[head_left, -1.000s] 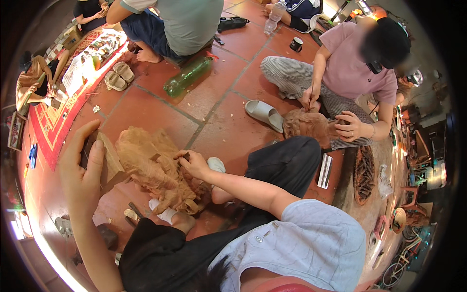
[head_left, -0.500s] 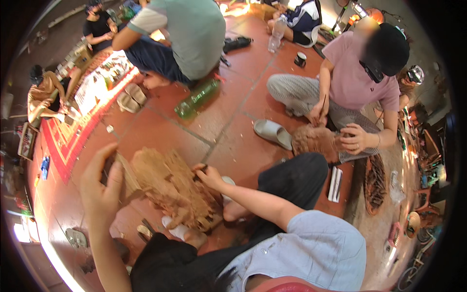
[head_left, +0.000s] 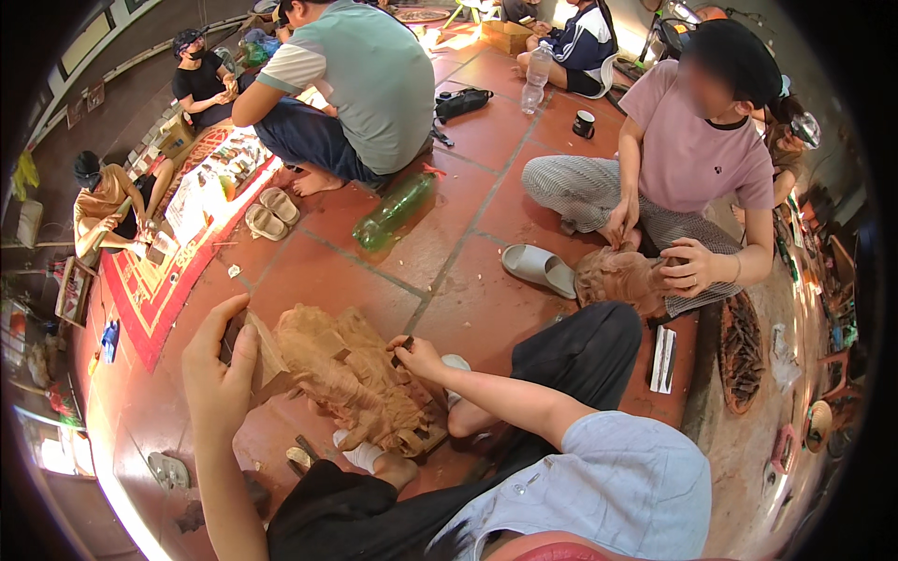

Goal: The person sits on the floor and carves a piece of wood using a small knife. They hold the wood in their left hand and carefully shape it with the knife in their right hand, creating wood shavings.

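Tiled floor (head_left: 486, 290) and carving (head_left: 365, 383) show lower than before.

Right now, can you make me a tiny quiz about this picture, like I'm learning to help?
1. Open question: what colour is the bottle lying on its side?
2. True or false: in the picture, the black mug is to the right of the clear bottle.
3. Choose: which is nearest to the camera wearer's left hand?
A) black mug
B) tan carving
C) clear bottle

Key: 1. Green; 2. True; 3. B.
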`<state>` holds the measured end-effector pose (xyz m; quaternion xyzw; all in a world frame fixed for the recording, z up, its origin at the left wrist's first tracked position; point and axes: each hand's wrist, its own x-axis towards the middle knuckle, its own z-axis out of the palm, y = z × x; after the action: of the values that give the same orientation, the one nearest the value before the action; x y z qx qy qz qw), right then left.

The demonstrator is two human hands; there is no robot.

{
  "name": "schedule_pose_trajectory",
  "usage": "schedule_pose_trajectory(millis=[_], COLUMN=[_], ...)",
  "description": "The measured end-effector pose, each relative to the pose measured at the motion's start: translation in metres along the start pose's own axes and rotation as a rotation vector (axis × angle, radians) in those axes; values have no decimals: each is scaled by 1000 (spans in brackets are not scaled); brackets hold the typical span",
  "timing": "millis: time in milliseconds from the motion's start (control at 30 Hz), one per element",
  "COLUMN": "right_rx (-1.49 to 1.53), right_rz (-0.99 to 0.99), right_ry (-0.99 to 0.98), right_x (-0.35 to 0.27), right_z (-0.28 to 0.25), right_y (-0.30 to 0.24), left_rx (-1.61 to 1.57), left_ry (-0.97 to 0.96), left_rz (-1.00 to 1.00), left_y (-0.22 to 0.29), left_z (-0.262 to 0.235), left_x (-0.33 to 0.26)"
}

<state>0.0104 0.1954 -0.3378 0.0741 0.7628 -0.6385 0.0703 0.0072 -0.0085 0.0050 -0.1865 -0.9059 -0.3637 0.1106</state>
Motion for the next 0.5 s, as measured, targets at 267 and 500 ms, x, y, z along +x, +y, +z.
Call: schedule_pose_trajectory(millis=[267, 500], right_rx=[186, -121], right_rz=[23, -203], right_ry=[-29, 89], right_x=[-5, -17], right_z=[7, 15], right_y=[-8, -16], left_rx=[-15, -17], left_ry=[-1, 0], left_rz=[-4, -6], left_y=[1, -3], left_z=[-1, 1], left_x=[0, 0])
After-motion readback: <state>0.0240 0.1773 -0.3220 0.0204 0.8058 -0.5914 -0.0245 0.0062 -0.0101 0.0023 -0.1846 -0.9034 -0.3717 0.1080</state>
